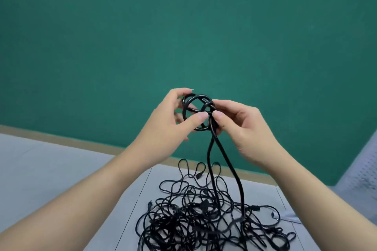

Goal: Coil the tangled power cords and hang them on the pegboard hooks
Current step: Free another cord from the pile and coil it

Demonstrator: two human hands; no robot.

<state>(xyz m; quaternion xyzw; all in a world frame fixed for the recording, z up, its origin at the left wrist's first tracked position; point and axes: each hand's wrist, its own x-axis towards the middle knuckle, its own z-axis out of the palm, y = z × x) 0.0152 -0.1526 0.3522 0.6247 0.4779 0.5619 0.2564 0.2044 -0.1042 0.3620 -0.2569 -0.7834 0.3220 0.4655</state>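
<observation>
Both bare forearms reach forward and upward from the lower corners, meeting at the middle of the view. The left hand (169, 126) is raised with its fingers (179, 92) curled over the top of a small loop of black cord (195, 112), thumb pressed across the front. The right hand (246, 128) faces it, thumb and curled fingers pinching the same cord beside the left thumb, the thumb tips nearly touching.

We see glossy black rubbery power cords (195, 216) on a smooth matt grey table (61, 169), against a matt green wall (183, 26).
</observation>
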